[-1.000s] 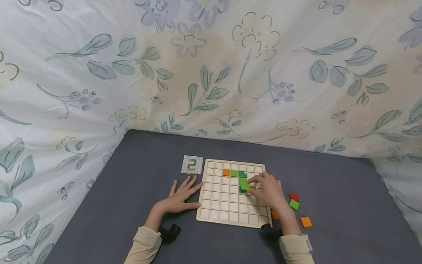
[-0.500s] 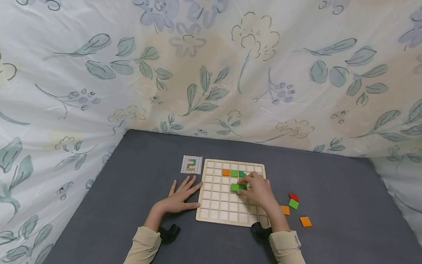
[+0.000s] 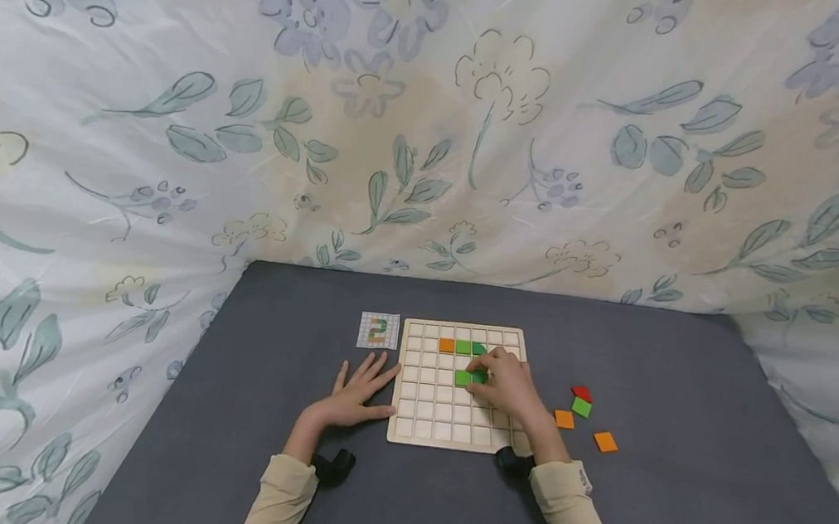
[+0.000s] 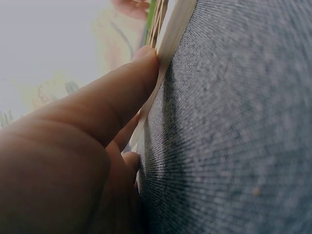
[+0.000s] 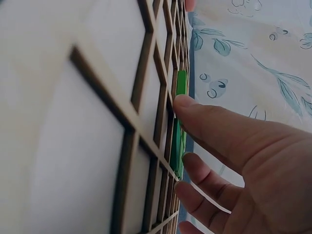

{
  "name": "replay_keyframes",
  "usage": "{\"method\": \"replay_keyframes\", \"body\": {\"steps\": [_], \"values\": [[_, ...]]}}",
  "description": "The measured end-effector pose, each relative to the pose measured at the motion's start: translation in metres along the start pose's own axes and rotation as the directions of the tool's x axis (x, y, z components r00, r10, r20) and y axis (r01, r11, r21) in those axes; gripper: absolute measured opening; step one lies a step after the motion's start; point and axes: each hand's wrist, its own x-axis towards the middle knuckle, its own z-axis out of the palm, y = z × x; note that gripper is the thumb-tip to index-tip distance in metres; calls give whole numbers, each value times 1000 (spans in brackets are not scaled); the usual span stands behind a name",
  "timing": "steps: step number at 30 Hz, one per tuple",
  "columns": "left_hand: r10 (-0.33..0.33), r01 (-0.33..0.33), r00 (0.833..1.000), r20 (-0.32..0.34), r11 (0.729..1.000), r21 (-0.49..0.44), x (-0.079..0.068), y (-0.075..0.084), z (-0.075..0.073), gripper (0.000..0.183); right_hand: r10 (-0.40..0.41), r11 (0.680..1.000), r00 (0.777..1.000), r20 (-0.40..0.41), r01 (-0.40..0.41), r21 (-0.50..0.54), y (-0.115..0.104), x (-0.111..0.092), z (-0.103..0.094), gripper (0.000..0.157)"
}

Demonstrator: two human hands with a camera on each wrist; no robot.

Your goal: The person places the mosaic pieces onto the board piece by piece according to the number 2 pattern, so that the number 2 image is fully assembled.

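A wooden grid board (image 3: 420, 428) lies on the dark cloth. My left hand (image 3: 353, 398) is spread flat beside it, fingertips and thumb touching its left edge; in the left wrist view the thumb (image 4: 131, 80) presses that edge. Over the board, my right hand (image 3: 509, 385) pinches a light green square tile (image 3: 462, 378) by its right side with thumb and index finger. A dark green tile (image 3: 480, 377) sits just right of it, partly under the fingers. The right wrist view has the thumb (image 5: 195, 109) at the light green tile (image 5: 181, 82).
An orange tile (image 3: 446, 345), a green tile (image 3: 463, 346) and a rounded dark green tile (image 3: 479, 349) form a row higher up. A pattern card (image 3: 378, 331) lies upper left. Right of the board are a red tile (image 3: 582, 392), a green tile (image 3: 581, 407) and orange tiles (image 3: 605, 441).
My right hand has moved left with the light green tile, from over the dark green tile to the cell left of it. The left hand has stayed at the board's edge.
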Motion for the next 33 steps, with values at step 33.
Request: {"method": "replay_keyframes", "body": {"steps": [33], "values": [[21, -21, 1000, -1, 1000, -3, 1, -1, 5, 73, -17, 998, 996, -85, 22, 53, 20, -19, -30, 29]]}}
